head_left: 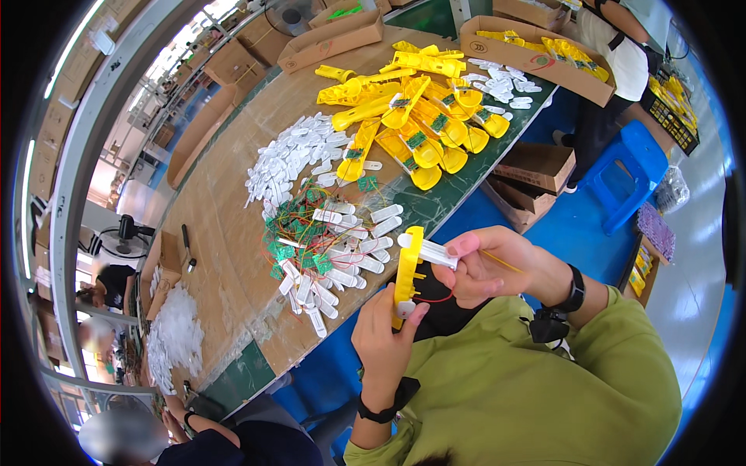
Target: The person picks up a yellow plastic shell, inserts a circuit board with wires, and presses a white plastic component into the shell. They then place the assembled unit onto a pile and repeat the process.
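Observation:
My left hand [383, 330] grips a long yellow plastic shell [407, 268], held upright, with thin red wire hanging near its lower end. My right hand [486, 266] pinches a white plastic strip [430, 250] against the top of that shell. Both wrists wear black bands, and my sleeves are olive green. Just beyond my hands, on the wooden table [225, 233], lies a tangle of small green circuit boards with wires [299, 233] mixed with more white strips.
A heap of white strips [295, 155] and a pile of yellow shells [412, 109] lie farther back. Cardboard boxes [330, 39] line the far edge; more sit on the blue floor beside a blue stool [631, 175]. Other people work at right rear and lower left.

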Available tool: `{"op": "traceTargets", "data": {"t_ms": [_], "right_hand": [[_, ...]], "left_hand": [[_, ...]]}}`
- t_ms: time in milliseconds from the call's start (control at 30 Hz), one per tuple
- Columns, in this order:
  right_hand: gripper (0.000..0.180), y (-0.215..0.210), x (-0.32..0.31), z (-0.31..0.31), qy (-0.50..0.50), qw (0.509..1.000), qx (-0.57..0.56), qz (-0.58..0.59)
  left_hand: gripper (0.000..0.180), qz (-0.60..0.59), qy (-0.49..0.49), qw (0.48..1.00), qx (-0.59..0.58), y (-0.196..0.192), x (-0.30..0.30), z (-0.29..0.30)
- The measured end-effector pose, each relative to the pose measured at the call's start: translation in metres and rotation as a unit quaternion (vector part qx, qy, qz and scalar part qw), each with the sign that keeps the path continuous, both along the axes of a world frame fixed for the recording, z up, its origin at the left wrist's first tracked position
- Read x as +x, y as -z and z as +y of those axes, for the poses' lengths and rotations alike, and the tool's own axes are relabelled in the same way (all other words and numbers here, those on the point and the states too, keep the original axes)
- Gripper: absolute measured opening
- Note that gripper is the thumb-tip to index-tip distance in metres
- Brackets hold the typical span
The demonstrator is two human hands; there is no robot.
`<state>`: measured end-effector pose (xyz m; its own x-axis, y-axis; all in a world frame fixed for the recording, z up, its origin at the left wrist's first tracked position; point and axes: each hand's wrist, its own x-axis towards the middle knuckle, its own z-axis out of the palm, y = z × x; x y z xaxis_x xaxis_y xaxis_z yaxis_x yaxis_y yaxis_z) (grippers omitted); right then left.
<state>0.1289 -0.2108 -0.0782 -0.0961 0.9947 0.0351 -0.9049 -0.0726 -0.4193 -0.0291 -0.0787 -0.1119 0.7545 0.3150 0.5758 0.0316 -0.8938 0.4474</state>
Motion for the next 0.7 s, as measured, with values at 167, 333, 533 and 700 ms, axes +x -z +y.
{"op": "traceTargets", "data": {"t_ms": [167,333,533,700], "right_hand": [[0.036,0.004,0.008,-0.009,0.022,0.993,-0.002,-0.12],[0.035,0.018,0.015,-0.015,0.132,0.928,-0.161,-0.308],[0.02,0.023,0.003,-0.002,0.558,0.45,0.0,-0.698],[0.036,0.028,0.006,-0.018,0.237,0.82,0.015,-0.521]], "left_hand": [[0.045,0.03,0.037,0.999,0.003,0.001,0.001,0.001],[0.044,0.075,0.046,0.996,0.009,0.002,0.003,-0.006],[0.038,0.2,0.135,0.946,-0.218,-0.001,-0.004,-0.013],[0.035,0.172,0.215,0.905,-0.325,-0.01,-0.007,-0.011]]}}
